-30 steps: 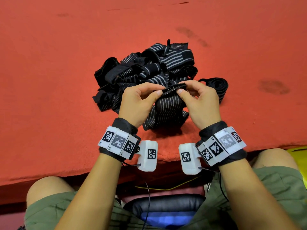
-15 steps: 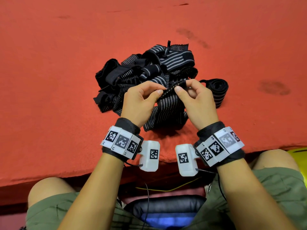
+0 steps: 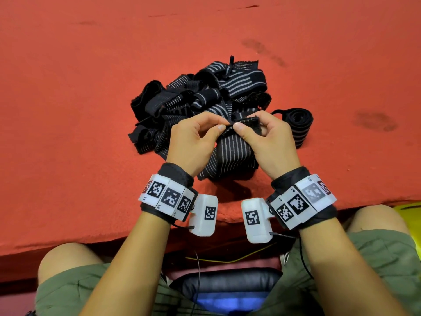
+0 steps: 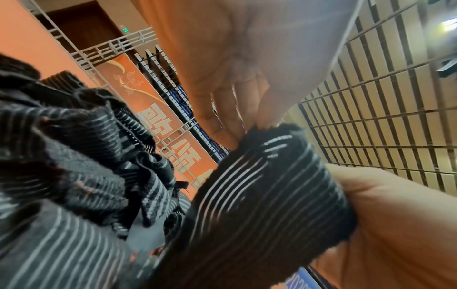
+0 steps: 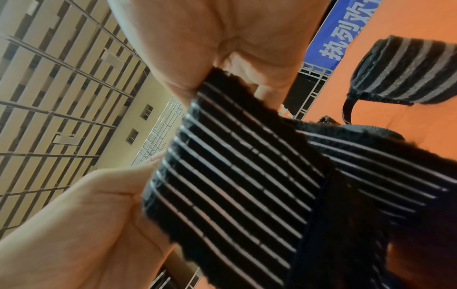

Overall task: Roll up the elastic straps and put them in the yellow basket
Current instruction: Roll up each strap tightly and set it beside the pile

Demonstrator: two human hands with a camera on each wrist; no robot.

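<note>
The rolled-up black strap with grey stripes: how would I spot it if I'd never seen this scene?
Start at the red carpeted surface and find the tangled heap of black striped elastic straps in its middle. Just right of that heap, beyond the right hand, lies the rolled strap. It alone is wound into a tight coil.

A red carpeted surface is spreading beyond the fingertips, darker stains marking it off to their right. Past the fingers, slatted beige panelling is filling the wall, white metal railings are running alongside an orange banner, and a blue banner is hanging.
</note>
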